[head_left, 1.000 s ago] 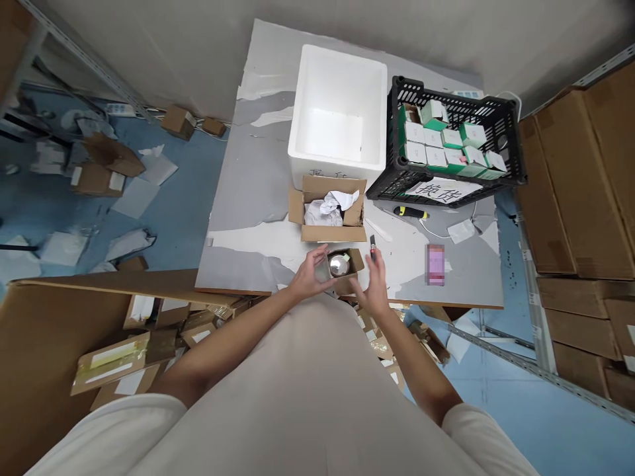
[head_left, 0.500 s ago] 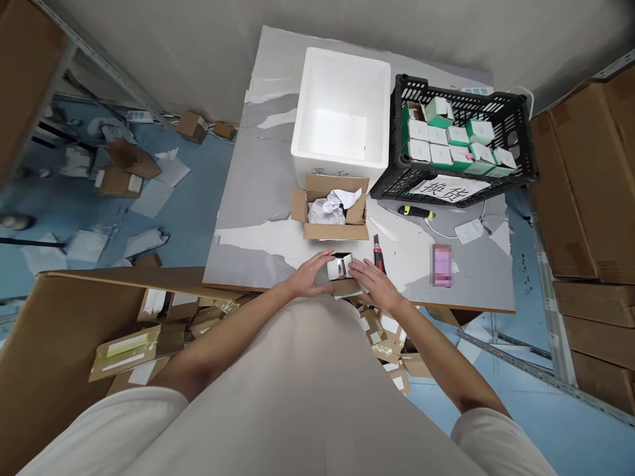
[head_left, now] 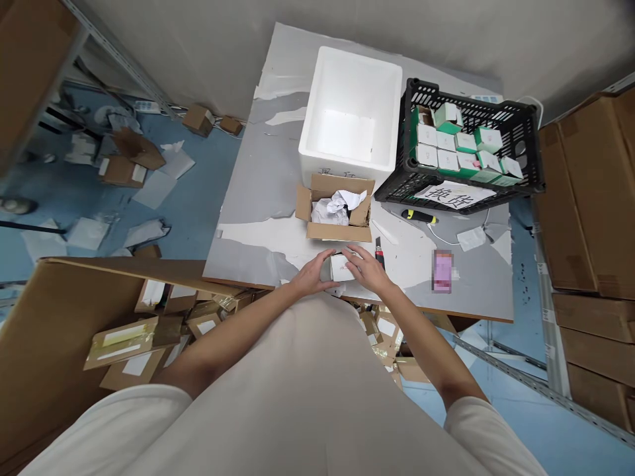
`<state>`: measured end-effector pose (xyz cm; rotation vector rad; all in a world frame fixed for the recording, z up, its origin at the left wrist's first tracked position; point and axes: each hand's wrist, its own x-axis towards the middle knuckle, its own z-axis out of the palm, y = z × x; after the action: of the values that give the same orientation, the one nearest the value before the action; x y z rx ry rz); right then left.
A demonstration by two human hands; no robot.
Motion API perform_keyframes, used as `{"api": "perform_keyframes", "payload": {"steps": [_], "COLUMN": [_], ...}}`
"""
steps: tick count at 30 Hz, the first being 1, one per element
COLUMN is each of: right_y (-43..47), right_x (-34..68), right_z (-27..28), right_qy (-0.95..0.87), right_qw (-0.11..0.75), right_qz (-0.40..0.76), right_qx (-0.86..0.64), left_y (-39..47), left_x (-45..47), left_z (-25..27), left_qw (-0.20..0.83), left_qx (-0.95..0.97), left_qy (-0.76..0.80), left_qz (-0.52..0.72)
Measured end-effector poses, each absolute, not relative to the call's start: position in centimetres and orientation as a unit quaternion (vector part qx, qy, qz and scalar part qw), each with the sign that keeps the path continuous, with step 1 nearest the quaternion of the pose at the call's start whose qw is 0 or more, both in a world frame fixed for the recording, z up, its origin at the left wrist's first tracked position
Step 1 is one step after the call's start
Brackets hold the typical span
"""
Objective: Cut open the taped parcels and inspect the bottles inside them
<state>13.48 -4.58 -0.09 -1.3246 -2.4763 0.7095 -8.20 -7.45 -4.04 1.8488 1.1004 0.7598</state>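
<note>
Small box lid [head_left: 340, 264]: flipped over since half a second ago, white face up where the open top was showing, right fingers now on it.
Table [head_left: 238, 205]: grey-white covering, peeling; clock directions below are from the small box.
Black crate [head_left: 534, 178]: around 1:30, loaded with green-and-white boxes [head_left: 447, 160].
Foam bin [head_left: 317, 162]: 12 o'clock, just past the carton.
Open carton [head_left: 338, 231]: also 12, way closer, flaps out, crumpled paper [head_left: 330, 211] inside.
Right hand [head_left: 372, 271]: 3 o'clock, fingers a bit spread over the lid and far edge; can't tell if the thumb's pinching anything.
Left hand [head_left: 312, 274]: 9 o'clock, thumb near side, fingers far side, pinching the left end.
Small box [head_left: 338, 272]: between both hands by the near table edge; resting or lifted, can't tell. Looks like the lid-closing step to me. Next move probably calls for the left holding steady while the right presses gently, no crushed corners.
Utility knife [head_left: 380, 252]: between 2 and 3, red, just beside the right hand, tip towards 12.
</note>
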Motion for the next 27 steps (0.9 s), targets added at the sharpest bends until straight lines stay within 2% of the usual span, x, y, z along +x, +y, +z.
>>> {"api": "perform_keyframes", "payload": {"steps": [6,10,16,21,23,27], "right_y": [-5.1,-5.9,-6.0,-5.3,-4.9,-2.9], "right_x": [13.1,13.3,12.3,12.1,12.9,17.3], "right_z": [-0.4,0.0,-0.7,0.4,2.2,9.0], "right_qy": [-0.845,-0.863,-0.862,-0.852,-0.842,-0.796], "right_qw": [0.140,0.109,0.094,0.117,0.154,0.316], "right_qz": [0.256,0.291,0.231,0.215,0.211,0.177], "right_qx": [-0.447,-0.398,-0.442,-0.464,-0.473,-0.486], "left_y": [-6.4,-5.8,-4.8,-2.6,-1.6,-0.1], "left_x": [-8.7,-9.7,-10.6,-12.0,-12.5,-12.6], "left_z": [-3.3,-2.5,-1.1,-0.8,-1.0,-1.5], "left_qw": [0.412,0.427,0.404,0.345,0.290,0.195], "left_qx": [0.767,0.781,0.802,0.797,0.788,0.795], "left_qy": [0.404,0.381,0.372,0.385,0.424,0.490], "left_qz": [0.281,0.250,0.236,0.313,0.339,0.298]}}
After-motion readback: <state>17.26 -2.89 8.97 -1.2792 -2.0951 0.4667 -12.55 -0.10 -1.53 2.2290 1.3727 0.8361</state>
